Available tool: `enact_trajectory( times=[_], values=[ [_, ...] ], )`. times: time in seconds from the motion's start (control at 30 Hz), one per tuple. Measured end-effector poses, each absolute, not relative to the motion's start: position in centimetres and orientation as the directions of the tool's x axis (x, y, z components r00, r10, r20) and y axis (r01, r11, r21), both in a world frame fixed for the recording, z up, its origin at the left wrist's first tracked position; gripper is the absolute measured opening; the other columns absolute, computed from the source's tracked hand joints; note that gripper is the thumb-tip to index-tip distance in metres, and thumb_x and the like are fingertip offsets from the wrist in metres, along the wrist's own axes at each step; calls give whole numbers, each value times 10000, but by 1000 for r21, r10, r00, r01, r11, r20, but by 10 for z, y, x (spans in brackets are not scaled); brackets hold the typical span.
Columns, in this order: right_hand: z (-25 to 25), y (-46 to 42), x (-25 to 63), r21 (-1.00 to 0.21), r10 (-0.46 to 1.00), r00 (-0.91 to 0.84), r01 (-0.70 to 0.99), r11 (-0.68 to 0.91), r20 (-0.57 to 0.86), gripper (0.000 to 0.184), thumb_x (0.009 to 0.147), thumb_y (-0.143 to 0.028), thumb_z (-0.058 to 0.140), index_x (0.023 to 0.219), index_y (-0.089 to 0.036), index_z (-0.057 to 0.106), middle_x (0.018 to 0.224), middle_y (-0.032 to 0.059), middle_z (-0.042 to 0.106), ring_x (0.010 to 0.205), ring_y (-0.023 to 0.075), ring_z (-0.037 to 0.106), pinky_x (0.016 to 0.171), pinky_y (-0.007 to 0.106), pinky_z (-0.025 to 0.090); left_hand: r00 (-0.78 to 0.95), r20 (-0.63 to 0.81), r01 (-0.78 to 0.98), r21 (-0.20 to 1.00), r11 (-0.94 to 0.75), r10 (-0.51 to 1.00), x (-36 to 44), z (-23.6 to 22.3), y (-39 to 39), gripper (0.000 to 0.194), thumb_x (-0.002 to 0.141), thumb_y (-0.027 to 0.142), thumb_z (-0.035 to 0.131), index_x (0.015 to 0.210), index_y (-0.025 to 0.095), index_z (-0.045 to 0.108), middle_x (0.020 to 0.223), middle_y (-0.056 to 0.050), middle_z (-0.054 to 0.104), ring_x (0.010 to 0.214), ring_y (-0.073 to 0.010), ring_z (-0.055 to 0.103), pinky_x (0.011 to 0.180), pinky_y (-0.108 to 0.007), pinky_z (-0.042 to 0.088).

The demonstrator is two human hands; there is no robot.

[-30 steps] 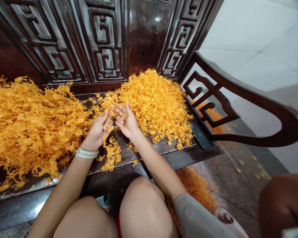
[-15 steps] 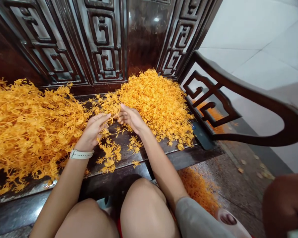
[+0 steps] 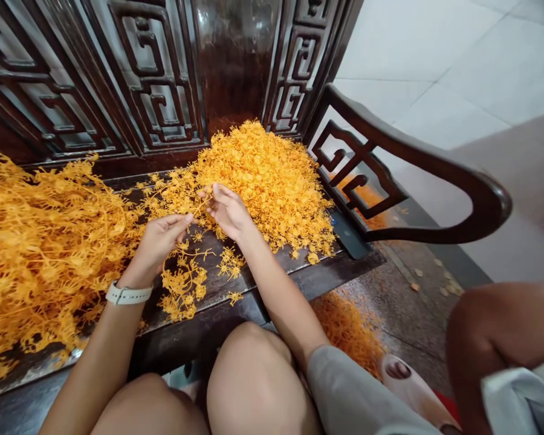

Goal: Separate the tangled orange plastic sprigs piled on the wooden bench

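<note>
My left hand [image 3: 159, 239], with a white watch on the wrist, pinches a branching orange plastic sprue [image 3: 181, 284] that hangs down onto the dark wooden bench seat [image 3: 299, 272]. My right hand [image 3: 226, 208] is closed on the top of the same sprue, just at the edge of a tall heap of small orange pieces [image 3: 263, 175]. A big tangle of orange sprues [image 3: 40, 235] lies left of my left hand.
The carved dark bench back [image 3: 154, 78] rises behind the piles and a curved armrest [image 3: 417, 181] closes the right side. More orange pieces [image 3: 349, 329] lie on the speckled floor. Another person's knee [image 3: 498, 326] shows at the right. My knees [image 3: 249, 380] are below.
My right hand went from open-palmed to closed on the sprue beside the heap. My left hand slid slightly left and down. The view shifted left, showing more of the other person's knee.
</note>
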State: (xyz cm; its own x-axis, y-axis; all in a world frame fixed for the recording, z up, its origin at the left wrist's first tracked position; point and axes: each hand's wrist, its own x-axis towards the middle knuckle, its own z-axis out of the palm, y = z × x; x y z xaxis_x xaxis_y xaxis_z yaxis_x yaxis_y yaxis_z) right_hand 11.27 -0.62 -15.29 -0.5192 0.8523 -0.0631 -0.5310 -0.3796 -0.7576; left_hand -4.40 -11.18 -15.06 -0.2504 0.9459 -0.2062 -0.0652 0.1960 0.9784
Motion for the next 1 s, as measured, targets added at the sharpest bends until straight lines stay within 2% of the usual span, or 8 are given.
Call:
enact_trajectory(
  times=[0.13,0.23,0.33,0.57,0.7,0.83,0.9,1.0],
  values=[
    [-149,-11,111,-719,831,-554,-553,-421,-60,184,923,-323,775,885,-204,640,694,-27,547,586,83,387,534,221,318,-115,-95,-20,995,94,989,-46,-150,-117,246,858,445,819,894,202,828,538,34,458,506,-88,377,473,-211,284],
    [-147,-17,108,-750,828,-560,-546,-373,-5,268,944,-451,755,894,-231,611,551,-94,332,500,80,199,488,236,192,35,-68,80,995,65,997,-45,-148,-119,271,839,466,828,839,195,836,591,9,546,531,-96,393,490,-231,290],
    [-145,-20,106,-792,845,-535,-509,-336,-15,343,921,-571,758,951,-253,632,531,-113,236,494,86,161,492,250,186,110,-50,132,991,36,993,-44,-147,-119,267,840,456,826,827,189,843,638,-11,607,561,-105,415,511,-241,306],
    [-134,-12,116,-746,858,-512,-554,-369,-44,747,912,-769,606,1434,-235,589,818,12,667,613,119,476,555,259,429,-79,-117,-99,989,109,990,-51,-151,-117,238,886,426,802,913,193,843,514,43,370,500,-85,320,471,-230,236],
    [-137,-10,115,-839,872,-474,-420,-345,-122,969,880,-870,520,1593,-217,457,1094,109,733,756,169,622,642,308,546,-132,-207,-189,965,181,969,-54,-148,-118,250,905,432,786,970,196,836,513,57,310,493,-84,252,446,-225,183],
    [-149,-10,107,-999,955,-295,-32,35,42,765,1002,-798,378,1604,-340,490,1431,112,615,1178,259,651,921,442,599,-185,-187,-150,975,161,965,-49,-144,-117,263,875,446,804,913,187,831,505,57,293,500,-97,248,434,-243,177],
    [-152,-11,106,-937,948,-219,214,277,230,670,1059,-733,318,1549,-350,567,1557,99,507,1440,287,503,1113,499,523,-244,-136,-91,989,117,960,-46,-144,-115,262,870,447,800,860,187,822,509,54,310,503,-101,253,442,-254,197],
    [-149,-16,107,-744,865,-266,442,501,425,618,1072,-698,361,1530,-349,587,1647,82,420,1574,292,352,1261,543,374,-371,-15,0,1000,16,929,-43,-149,-111,210,843,392,815,797,188,803,526,49,356,523,-98,250,470,-258,222]
  ],
)
